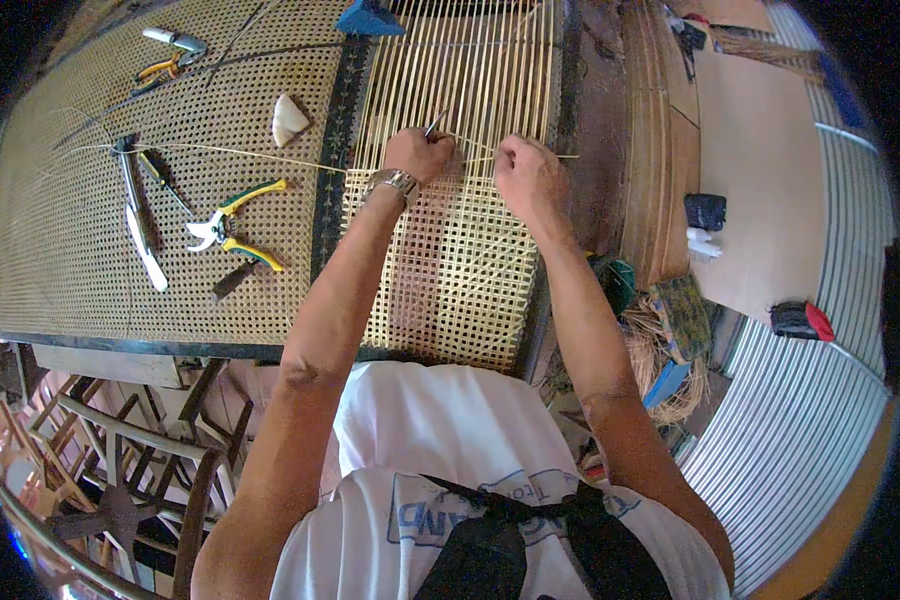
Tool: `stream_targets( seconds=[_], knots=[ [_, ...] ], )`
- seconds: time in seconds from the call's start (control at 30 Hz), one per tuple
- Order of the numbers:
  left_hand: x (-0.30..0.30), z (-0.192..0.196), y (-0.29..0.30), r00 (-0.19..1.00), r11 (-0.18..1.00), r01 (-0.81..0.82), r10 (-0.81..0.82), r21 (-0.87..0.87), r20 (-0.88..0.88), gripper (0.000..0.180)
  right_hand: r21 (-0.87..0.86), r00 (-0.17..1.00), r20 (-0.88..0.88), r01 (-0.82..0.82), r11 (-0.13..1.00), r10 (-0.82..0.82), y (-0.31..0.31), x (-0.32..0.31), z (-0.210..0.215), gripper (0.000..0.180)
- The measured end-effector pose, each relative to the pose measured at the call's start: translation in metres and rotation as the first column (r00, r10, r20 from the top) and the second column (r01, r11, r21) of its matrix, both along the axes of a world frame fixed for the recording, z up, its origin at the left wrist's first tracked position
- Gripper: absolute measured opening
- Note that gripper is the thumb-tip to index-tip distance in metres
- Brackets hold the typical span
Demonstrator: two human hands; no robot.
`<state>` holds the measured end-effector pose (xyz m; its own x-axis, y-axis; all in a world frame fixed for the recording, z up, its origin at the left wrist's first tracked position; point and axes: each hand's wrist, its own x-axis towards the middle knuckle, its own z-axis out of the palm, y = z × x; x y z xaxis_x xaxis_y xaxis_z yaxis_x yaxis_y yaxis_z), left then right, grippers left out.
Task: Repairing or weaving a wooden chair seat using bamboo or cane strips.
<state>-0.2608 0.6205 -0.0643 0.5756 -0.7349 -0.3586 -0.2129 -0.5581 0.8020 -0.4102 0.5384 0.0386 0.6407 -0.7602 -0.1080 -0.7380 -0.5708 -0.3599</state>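
Note:
In front of me lies a panel of pale cane strips [440, 270], woven into a square mesh on its near part. Toward the far side its lengthwise strips [460, 70] run loose, with no cross strips. My left hand [420, 155], a metal watch on the wrist, is closed around a thin pointed metal tool [435, 124] at the last woven rows. My right hand [530, 175] pinches a crosswise cane strand [571, 156], whose end sticks out to the right. Another long stretch of cane strand [260, 155] trails left across the finished mesh.
On the left mesh [70, 260] lie pruning shears with yellow handles [235, 225], a hammer [140, 225], a screwdriver [165, 182], orange-handled cutters [170, 62] and a whitish wedge [290, 120]. A blue block [370, 18] sits at the far edge. Wooden chair frames [120, 480] stand at lower left.

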Motion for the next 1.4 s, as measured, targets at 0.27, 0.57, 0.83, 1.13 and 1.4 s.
stream_targets(
  seconds=[0.27,0.57,0.83,1.13,1.4],
  knots=[
    [-0.005,0.011,-0.007,1.000,0.993,0.009,-0.008,0.116,-0.016,0.038,-0.031,0.999,0.038,0.025,0.999,-0.024,0.006,-0.003,-0.001,0.010],
    [0.002,-0.014,0.007,0.587,0.963,-0.269,0.153,-0.014,-0.795,0.019,-0.051,0.983,0.173,0.069,0.996,-0.060,0.011,-0.011,-0.012,0.009],
    [-0.003,0.000,0.011,0.998,0.998,-0.062,0.062,0.010,-0.006,0.044,-0.154,0.999,0.035,0.011,0.988,-0.005,0.019,0.002,-0.019,0.011],
    [0.000,-0.018,0.010,0.891,0.975,-0.220,0.212,0.027,-0.402,0.041,-0.042,0.993,0.116,-0.016,0.999,0.021,0.022,-0.003,-0.010,0.011],
    [-0.005,-0.009,0.007,0.967,0.985,-0.174,0.170,-0.005,-0.190,0.034,-0.188,0.994,0.037,-0.096,0.977,0.105,0.018,0.003,-0.028,0.011]
  ],
)
